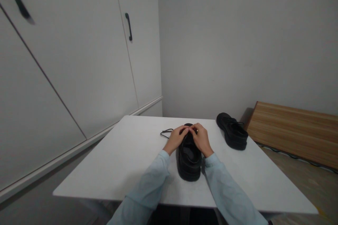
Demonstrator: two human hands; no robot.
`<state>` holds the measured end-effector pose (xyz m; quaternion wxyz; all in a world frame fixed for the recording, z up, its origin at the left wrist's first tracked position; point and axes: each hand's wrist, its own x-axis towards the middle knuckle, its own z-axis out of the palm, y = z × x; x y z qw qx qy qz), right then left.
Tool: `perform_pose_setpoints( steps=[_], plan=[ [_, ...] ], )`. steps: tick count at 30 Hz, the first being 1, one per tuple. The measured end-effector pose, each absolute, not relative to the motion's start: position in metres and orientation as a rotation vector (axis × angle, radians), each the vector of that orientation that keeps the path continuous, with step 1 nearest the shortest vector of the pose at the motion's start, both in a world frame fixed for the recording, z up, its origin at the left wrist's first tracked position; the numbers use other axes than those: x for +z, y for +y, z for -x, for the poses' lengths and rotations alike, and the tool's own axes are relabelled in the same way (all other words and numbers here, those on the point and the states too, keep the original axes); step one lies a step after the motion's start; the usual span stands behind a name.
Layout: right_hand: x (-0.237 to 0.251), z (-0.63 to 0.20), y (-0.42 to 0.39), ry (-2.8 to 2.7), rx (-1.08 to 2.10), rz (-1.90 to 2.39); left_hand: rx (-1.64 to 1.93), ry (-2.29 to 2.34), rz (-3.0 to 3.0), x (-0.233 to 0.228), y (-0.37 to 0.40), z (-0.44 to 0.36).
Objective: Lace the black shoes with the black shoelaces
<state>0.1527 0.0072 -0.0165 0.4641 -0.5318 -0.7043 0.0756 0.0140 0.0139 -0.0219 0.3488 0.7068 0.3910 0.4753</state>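
Observation:
A black shoe (188,168) rests on the white table (111,161), its heel toward me and its toe pointing away. Over the front of its opening, at the lacing, my left hand (177,137) and my right hand (201,138) meet with their fingertips pinched together. Whatever is between the fingers is too small and hidden to make out. A loose black shoelace (166,132) lies in a loop on the table to the left of the shoe, by my left hand. My hands cover most of the shoe's upper and toe.
A second black shoe (233,134), laced, stands at the table's right edge. Beyond that edge is a wood-grain board (293,130) against the wall. White cabinet doors with dark handles (129,27) rise on the left.

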Motion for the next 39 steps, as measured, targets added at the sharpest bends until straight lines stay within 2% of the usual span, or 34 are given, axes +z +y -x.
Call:
perform_pose_setpoints(
  steps=[6,12,18,24,29,39],
  plan=[
    [-0.013,-0.155,0.003,-1.645,0.248,1.21,1.232,1.047,-1.808,-0.027,0.018,-0.017],
    [-0.004,-0.159,0.002,-1.528,0.46,1.165,1.246,1.018,-1.754,-0.025,0.016,-0.018],
    [-0.006,-0.182,0.009,-1.443,0.534,1.258,1.268,0.956,-1.64,-0.021,0.016,-0.018],
    [-0.005,-0.189,0.004,-1.331,0.946,1.347,1.367,0.868,-1.486,-0.017,0.017,-0.016],
    [0.003,-0.187,-0.001,-1.143,1.104,1.369,1.454,0.791,-1.356,-0.012,0.023,-0.014],
    [0.007,-0.197,-0.004,-1.045,1.223,1.363,1.442,0.744,-1.427,0.028,0.035,-0.017]
  ],
)
